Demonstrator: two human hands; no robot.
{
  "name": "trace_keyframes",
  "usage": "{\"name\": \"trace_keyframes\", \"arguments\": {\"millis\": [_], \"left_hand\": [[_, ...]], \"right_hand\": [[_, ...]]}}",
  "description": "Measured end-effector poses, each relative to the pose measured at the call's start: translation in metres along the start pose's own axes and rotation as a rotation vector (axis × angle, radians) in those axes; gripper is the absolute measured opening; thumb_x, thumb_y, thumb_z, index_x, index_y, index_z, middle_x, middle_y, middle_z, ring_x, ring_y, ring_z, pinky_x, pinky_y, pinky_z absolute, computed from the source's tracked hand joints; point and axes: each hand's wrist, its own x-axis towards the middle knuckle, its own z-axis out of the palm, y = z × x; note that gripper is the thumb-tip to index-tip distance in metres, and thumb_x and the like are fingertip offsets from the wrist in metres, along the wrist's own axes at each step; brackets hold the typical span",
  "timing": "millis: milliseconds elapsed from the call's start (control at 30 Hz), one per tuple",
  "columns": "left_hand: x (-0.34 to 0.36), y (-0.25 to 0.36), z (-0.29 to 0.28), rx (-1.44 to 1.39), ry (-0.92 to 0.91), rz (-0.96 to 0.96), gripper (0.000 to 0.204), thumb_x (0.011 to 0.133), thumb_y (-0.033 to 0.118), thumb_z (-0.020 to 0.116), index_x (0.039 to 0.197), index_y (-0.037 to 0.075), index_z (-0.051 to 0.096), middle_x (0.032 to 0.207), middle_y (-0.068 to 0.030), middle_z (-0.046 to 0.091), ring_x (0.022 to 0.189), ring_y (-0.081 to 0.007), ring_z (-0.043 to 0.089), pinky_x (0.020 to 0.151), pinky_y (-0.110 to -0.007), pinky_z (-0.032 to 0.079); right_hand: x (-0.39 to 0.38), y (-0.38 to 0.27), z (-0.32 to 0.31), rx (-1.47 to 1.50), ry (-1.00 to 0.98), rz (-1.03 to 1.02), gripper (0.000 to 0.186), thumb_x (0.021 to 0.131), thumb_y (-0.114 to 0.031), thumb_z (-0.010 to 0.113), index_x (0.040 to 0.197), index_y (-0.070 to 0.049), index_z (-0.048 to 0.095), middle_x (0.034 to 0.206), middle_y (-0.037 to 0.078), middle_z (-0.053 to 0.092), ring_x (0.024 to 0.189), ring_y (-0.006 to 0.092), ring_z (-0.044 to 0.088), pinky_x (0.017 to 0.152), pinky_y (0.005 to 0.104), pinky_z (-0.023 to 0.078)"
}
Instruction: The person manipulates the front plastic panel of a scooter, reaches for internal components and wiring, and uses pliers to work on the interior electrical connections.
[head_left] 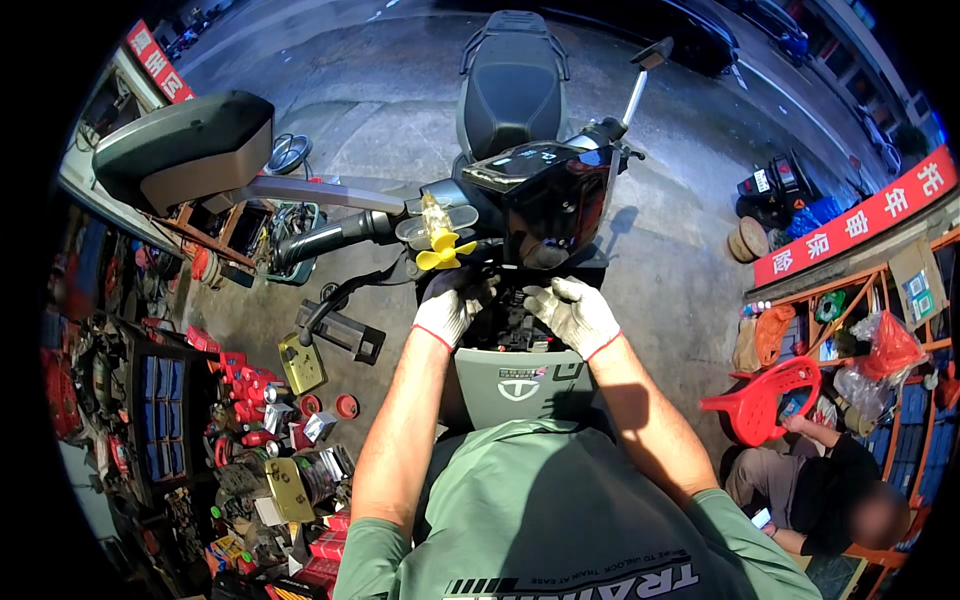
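Note:
A scooter stands front-on to me, its black seat [513, 95] at the far side and its dark glossy display housing [555, 205] nearer. Below that housing is an opening packed with black parts and wiring [518, 322], above the grey-green front panel [520, 385]. My left hand [453, 305], in a white glove, reaches into the opening's left side with bent fingers. From the right, my gloved right hand [578, 315] curls its fingers at the same parts. What either hand pinches is too dark and small to name. A yellow propeller ornament [444, 250] sits just above my left hand.
A large mirror [190, 150] and the handlebar grip [330, 240] jut out left. Boxes and cans [245, 390] crowd the left floor. At right, a seated person [810, 480] holds a phone beside a red plastic chair [765, 400]. Shelving [905, 430] stands behind.

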Motion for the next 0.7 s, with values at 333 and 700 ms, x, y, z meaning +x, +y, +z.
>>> {"name": "trace_keyframes", "arguments": {"millis": [333, 700], "left_hand": [[-0.002, -0.006, -0.002, 0.061, 0.018, 0.092, 0.028, 0.092, 0.004, 0.042, 0.119, -0.002, 0.049, 0.099, -0.0181, 0.063, 0.078, -0.026, 0.066, 0.062, -0.034, 0.056], [-0.005, -0.006, -0.002, 0.067, -0.048, 0.122, 0.031, 0.092, 0.006, 0.045, 0.122, -0.003, 0.048, 0.106, -0.0195, 0.063, 0.087, -0.0286, 0.066, 0.071, -0.036, 0.057]], "right_hand": [[-0.003, 0.002, 0.006, -0.024, 0.101, 0.017, 0.01, 0.092, -0.01, 0.049, 0.089, -0.003, 0.054, 0.1, 0.023, 0.062, 0.096, 0.0354, 0.063, 0.085, 0.0483, 0.052], [0.001, 0.008, 0.013, -0.005, 0.173, 0.01, 0.023, 0.094, -0.018, 0.041, 0.102, 0.001, 0.049, 0.1, 0.028, 0.062, 0.089, 0.039, 0.062, 0.082, 0.0469, 0.052]]}}
